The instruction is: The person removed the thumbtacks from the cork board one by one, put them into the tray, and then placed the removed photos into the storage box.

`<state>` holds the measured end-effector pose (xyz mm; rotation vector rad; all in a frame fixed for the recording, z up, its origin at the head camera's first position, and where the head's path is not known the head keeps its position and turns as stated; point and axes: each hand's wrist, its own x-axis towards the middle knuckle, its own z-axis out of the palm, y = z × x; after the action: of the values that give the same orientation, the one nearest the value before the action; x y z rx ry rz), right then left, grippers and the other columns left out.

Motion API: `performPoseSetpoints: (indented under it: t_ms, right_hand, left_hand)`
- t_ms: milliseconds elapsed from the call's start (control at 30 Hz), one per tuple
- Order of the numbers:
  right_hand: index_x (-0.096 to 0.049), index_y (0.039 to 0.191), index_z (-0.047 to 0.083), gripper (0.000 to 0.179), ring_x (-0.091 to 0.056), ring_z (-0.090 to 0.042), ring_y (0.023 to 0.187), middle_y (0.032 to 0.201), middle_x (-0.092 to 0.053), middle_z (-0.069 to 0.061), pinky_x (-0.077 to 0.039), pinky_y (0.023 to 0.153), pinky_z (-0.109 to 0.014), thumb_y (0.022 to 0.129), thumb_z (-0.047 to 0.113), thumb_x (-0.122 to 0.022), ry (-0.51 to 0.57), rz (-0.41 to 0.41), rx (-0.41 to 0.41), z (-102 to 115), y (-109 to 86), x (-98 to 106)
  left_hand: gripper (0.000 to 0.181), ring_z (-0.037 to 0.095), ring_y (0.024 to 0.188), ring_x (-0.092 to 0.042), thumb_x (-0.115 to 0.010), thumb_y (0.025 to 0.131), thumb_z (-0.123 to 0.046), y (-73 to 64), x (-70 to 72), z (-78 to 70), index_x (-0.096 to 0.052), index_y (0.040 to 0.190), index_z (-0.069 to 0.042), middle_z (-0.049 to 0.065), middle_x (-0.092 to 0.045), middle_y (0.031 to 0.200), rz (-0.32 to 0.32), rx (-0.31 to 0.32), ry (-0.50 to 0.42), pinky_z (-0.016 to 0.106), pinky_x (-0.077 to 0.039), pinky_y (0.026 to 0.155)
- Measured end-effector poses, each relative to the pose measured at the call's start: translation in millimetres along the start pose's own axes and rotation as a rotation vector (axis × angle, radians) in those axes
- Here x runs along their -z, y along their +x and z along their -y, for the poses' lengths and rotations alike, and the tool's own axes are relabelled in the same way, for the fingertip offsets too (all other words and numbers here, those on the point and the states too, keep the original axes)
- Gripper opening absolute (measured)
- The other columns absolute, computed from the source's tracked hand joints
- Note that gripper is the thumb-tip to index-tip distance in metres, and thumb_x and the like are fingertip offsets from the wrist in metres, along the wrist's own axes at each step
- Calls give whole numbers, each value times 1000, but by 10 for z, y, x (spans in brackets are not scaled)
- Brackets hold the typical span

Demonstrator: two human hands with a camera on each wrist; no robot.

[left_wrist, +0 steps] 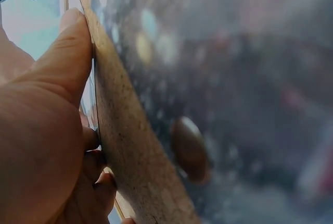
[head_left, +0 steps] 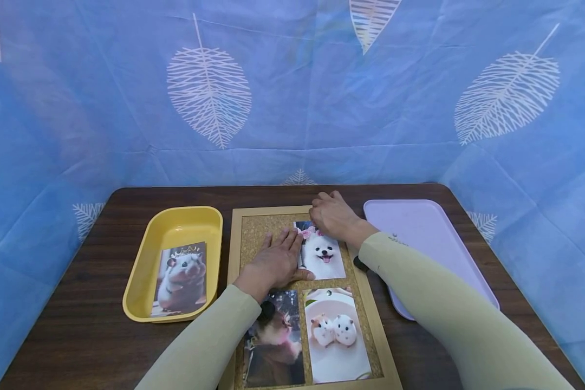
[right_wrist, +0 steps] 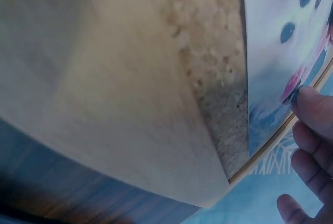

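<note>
A framed cork board [head_left: 254, 232] lies on the table. On its upper right is a photo of a white dog [head_left: 324, 262]. My left hand [head_left: 275, 260] lies flat with fingers spread, holding down the photo's left edge. At the photo's top edge, my right hand [head_left: 335, 216] pinches a small dark thumbtack [right_wrist: 295, 98], mostly hidden under the thumb. Below are a photo of two hamsters [head_left: 338, 349], with a round metal tack [head_left: 329, 293] near its top, and a dark photo [head_left: 275, 357], partly behind my left forearm. Its metal tack [left_wrist: 190, 148] shows in the left wrist view.
To the left stands a yellow tray [head_left: 143, 271] holding a photo of a crowned hamster [head_left: 182, 279]. A lilac tray [head_left: 434, 233] lies on the right, with several tiny dark items [head_left: 397, 239] near my right sleeve. Blue leaf-printed cloth [head_left: 283, 97] hangs behind the table.
</note>
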<state>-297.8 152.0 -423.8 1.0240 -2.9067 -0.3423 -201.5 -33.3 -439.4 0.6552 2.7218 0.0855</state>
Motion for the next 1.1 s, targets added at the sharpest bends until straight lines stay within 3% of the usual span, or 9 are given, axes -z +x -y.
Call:
performPoseSetpoints:
  t_ms: [367, 633, 800, 1100]
  right_hand:
    - [-78, 90, 16, 18, -54, -27, 103, 102, -71, -3, -45, 90, -48, 104, 18, -68, 18, -6, -17, 57, -10, 31]
    - [-77, 96, 16, 12, -54, -27, 107, 110, -71, -5, -44, 93, -49, 103, 19, -69, -65, 46, 39, 37, 15, 43]
    - [-78, 101, 15, 12, -55, -27, 108, 109, -70, -5, -45, 99, -51, 104, 20, -68, -100, 19, 64, 20, 6, 20]
    - [-77, 100, 15, 14, -55, -29, 108, 110, -70, -6, -45, 98, -51, 106, 19, -65, -66, 11, 62, 0, 1, 11]
  left_hand:
    - [99, 24, 166, -6, -45, 99, -74, -16, 15, 4, -11, 171, -14, 4, -8, 179, 3, 3, -11, 54, -10, 133]
    - [99, 23, 166, -5, -44, 99, -74, -6, 11, -1, -10, 171, -15, 3, -7, 179, 11, 4, -14, 54, -10, 133]
    - [99, 23, 166, -4, -44, 99, -74, -4, 10, -1, -10, 171, -15, 4, -6, 179, 13, 2, -16, 54, -9, 133]
    - [98, 24, 166, -2, -43, 100, -74, -12, 16, 14, -9, 171, -15, 4, -4, 179, 17, -5, -21, 54, -8, 133]
